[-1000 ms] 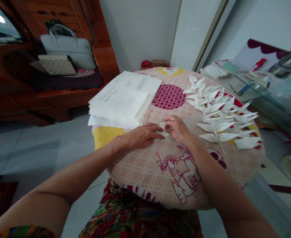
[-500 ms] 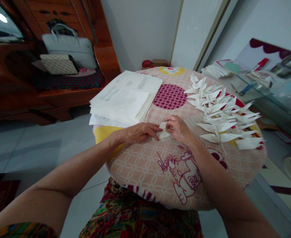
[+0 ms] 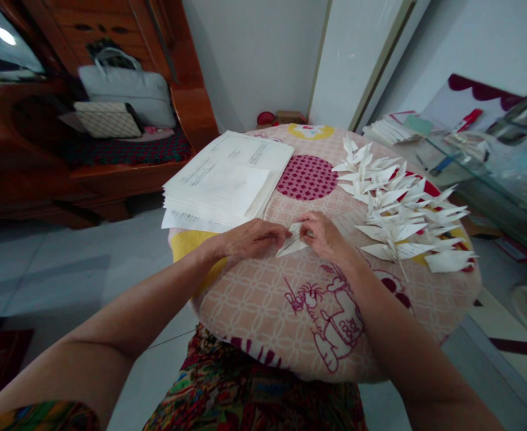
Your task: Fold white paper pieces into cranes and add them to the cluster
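Observation:
Between my hands, a small folded piece of white paper (image 3: 293, 244) lies on the patterned tablecloth, its narrow point toward me. My left hand (image 3: 258, 237) grips its left edge with curled fingers. At the opposite edge, my right hand (image 3: 320, 232) pinches the paper between thumb and fingers. The fingertips cover part of the folds. Several folded paper cranes (image 3: 393, 203) rest in a cluster to the right of my right hand. Beyond my left hand is a stack of printed paper sheets (image 3: 227, 173), with a smaller blank sheet (image 3: 241, 190) on top.
The round table (image 3: 263, 311) wears a pink cloth with cartoon prints. A wooden bench (image 3: 124, 170) with a grey handbag (image 3: 131, 90) stands at the left. To the right, a glass-edged shelf (image 3: 492, 191) holds papers, a red marker (image 3: 468, 120) and plastic bags.
My left fingers have curled in and drawn back from the paper's lower part, so its pointed near end now shows. My right hand keeps its pinch in nearly the same place.

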A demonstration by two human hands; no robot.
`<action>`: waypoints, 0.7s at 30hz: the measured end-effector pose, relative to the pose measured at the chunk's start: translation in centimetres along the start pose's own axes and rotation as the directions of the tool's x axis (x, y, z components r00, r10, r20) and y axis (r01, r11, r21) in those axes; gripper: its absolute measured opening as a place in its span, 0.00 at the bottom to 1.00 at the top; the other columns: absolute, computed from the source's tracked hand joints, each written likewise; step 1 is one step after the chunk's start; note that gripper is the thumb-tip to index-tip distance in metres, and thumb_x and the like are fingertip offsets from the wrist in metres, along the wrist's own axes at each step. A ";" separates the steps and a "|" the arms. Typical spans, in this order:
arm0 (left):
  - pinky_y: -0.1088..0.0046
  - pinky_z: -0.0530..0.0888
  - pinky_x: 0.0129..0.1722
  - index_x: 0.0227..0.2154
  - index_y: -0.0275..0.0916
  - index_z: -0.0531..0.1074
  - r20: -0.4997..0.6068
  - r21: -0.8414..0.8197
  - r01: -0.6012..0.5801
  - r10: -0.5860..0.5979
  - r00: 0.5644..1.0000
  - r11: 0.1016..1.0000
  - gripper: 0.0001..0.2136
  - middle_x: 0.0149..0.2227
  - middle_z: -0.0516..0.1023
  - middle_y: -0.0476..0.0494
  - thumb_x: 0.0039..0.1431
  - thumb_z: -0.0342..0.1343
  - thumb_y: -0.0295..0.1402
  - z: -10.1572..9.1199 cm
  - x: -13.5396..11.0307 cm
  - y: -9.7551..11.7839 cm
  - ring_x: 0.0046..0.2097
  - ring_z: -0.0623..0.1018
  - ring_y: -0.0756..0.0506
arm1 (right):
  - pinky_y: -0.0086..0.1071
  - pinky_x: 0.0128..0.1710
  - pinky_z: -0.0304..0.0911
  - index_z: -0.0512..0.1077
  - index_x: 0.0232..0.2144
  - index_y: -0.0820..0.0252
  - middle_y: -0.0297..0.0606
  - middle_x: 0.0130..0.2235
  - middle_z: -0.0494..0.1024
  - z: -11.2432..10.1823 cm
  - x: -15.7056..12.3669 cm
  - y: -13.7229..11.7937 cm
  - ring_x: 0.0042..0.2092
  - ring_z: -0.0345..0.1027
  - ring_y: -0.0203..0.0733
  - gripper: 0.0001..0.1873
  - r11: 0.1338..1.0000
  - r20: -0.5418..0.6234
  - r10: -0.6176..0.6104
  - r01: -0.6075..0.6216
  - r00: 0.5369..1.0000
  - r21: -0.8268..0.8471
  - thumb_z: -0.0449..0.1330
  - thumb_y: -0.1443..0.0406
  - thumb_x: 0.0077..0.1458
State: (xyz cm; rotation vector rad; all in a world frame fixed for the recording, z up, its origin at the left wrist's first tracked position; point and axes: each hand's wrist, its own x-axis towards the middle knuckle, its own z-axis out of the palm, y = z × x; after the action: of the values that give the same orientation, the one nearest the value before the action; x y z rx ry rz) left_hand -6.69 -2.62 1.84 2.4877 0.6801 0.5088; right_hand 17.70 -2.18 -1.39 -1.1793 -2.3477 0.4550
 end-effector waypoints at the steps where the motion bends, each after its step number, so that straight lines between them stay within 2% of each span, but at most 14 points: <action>1: 0.71 0.78 0.47 0.39 0.37 0.78 -0.033 -0.024 0.016 -0.016 0.999 1.000 0.12 0.45 0.83 0.43 0.64 0.48 0.25 0.2 0.3 0.1 0.46 0.81 0.48 | 0.41 0.51 0.63 0.73 0.24 0.59 0.42 0.42 0.77 0.0 0.0 0.0 0.47 0.69 0.47 0.09 1.000 -0.002 -0.001 0.001 1.000 0.002 0.60 0.76 0.51; 4: 0.66 0.77 0.49 0.43 0.37 0.78 -0.135 -0.035 -0.010 0.005 0.991 0.999 0.11 0.44 0.82 0.41 0.64 0.51 0.28 1.3 1.2 0.2 0.47 0.80 0.46 | 0.41 0.52 0.64 0.73 0.24 0.59 0.43 0.42 0.77 0.2 0.0 0.1 0.48 0.69 0.47 0.09 1.000 -0.006 0.010 -0.010 1.000 0.014 0.61 0.76 0.51; 7: 0.64 0.77 0.49 0.43 0.36 0.78 -0.096 0.016 -0.109 0.110 0.989 0.994 0.10 0.44 0.81 0.37 0.65 0.54 0.30 2.7 1.7 -0.1 0.47 0.80 0.44 | 0.42 0.53 0.64 0.75 0.26 0.58 0.43 0.43 0.78 0.2 -0.1 0.3 0.49 0.70 0.47 0.08 0.999 -0.036 0.011 -0.010 0.999 0.030 0.62 0.75 0.51; 10: 0.61 0.76 0.52 0.46 0.35 0.78 -0.094 0.070 -0.138 0.144 0.985 0.988 0.11 0.48 0.80 0.34 0.65 0.54 0.30 3.7 1.6 -0.5 0.51 0.78 0.42 | 0.43 0.53 0.65 0.77 0.30 0.58 0.42 0.46 0.80 -0.2 -0.5 0.8 0.50 0.71 0.47 0.10 0.998 -0.069 -0.002 0.006 0.998 0.056 0.63 0.76 0.49; 15: 0.60 0.76 0.54 0.50 0.35 0.76 -0.105 0.123 -0.135 0.148 0.983 0.983 0.13 0.51 0.78 0.34 0.66 0.52 0.27 3.9 1.3 -0.4 0.53 0.77 0.42 | 0.46 0.57 0.63 0.79 0.41 0.57 0.44 0.53 0.78 -1.6 -0.9 2.3 0.55 0.69 0.49 0.17 0.998 -0.159 0.042 -0.035 0.986 0.050 0.61 0.76 0.50; 18: 0.60 0.76 0.54 0.51 0.35 0.75 -0.101 0.167 -0.141 0.159 0.982 0.976 0.14 0.51 0.78 0.34 0.66 0.51 0.27 3.9 1.4 0.0 0.52 0.77 0.42 | 0.47 0.60 0.60 0.78 0.45 0.58 0.46 0.56 0.76 -2.1 -0.8 3.0 0.59 0.67 0.49 0.17 0.999 -0.190 0.043 -0.036 0.981 0.039 0.58 0.73 0.55; 21: 0.59 0.76 0.54 0.51 0.34 0.75 -0.096 0.200 -0.142 0.164 0.982 0.969 0.14 0.52 0.77 0.33 0.67 0.49 0.26 4.0 1.5 0.3 0.53 0.77 0.41 | 0.48 0.62 0.58 0.77 0.44 0.59 0.47 0.58 0.73 -2.1 -0.6 3.3 0.61 0.65 0.50 0.13 0.998 -0.161 0.036 -0.028 0.986 0.047 0.56 0.70 0.58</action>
State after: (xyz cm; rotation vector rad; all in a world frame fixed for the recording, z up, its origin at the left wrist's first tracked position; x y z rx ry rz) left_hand -3.49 -3.48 -0.84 2.7252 0.6073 0.6729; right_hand 21.37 -0.55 -1.39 -1.1889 -2.1726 0.4046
